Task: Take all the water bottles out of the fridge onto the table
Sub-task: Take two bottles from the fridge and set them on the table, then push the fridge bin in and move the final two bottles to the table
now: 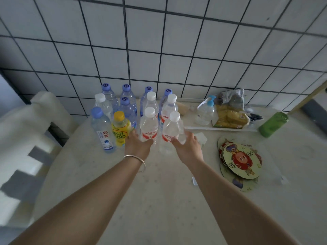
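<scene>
The person's left hand (137, 144), a thin silver bangle (136, 161) on its wrist, wraps curled fingers around the lower body of a clear plastic water bottle with a white cap and red label (149, 126). The right hand (185, 144) grips a second clear white-capped bottle with the same red label (171, 131) low on its right side, thumb in front, fingers curved behind. Both bottles stand upright, apparently resting on the pale speckled table (159, 200), though the hands partly hide their bases.

Just behind them stand two more white-capped red-label bottles (160, 105). Further back, against the white tiled wall with dark grout (159, 41), is a group of clear bottles with purple caps (127, 101). To the left of the held pair stands a yellow-capped bottle with a yellow label (120, 129), touching the left hand's side, and beside it a tall clear bottle with a blue cap and blue-white label (102, 131).

To the right lie a clear pump dispenser with a blue nozzle (207, 110), a yellow snack packet (230, 119), a green cylindrical container (273, 124), and round cartoon-printed cardboard fans (240, 160).
</scene>
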The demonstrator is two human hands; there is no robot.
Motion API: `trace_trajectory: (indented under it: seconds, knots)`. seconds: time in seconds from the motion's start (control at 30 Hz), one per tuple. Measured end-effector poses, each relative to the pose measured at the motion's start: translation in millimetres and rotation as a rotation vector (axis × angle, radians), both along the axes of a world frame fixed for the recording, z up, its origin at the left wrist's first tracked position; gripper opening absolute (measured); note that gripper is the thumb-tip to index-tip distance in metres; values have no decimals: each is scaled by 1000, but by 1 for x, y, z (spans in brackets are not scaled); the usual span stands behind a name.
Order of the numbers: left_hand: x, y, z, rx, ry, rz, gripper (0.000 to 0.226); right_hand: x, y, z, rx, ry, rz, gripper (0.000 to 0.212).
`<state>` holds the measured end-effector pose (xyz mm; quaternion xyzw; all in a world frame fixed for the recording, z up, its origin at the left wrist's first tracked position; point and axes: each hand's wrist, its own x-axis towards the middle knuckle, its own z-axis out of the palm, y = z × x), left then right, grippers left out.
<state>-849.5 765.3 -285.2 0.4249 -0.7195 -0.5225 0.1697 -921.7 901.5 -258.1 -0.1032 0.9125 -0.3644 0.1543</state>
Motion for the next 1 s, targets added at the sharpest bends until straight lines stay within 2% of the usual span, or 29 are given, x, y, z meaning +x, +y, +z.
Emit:
trace_trajectory:
  seconds: [0.17, 0.33, 0.43, 0.53, 0.7, 1.0]
  knots:
    - [62, 18, 29, 0, -32, 26, 54, 47, 33, 23, 11, 41, 25, 70]
    - [140, 52, 51, 1, 15, -10, 45, 108, 65, 54, -61, 85, 103, 63]
    - [197, 75, 59, -15, 126, 39, 36, 155, 82, 61, -91, 105, 173, 59]
    - [253, 95, 67, -100, 140, 57, 34, 205, 96, 68, -77, 119, 253, 57]
    - [331, 120, 84, -111, 181, 46, 30, 284, 111, 87, -92, 142, 380, 58]
    - [442, 168, 95, -127, 232, -29, 32, 422, 151, 90, -94, 178, 320, 55]
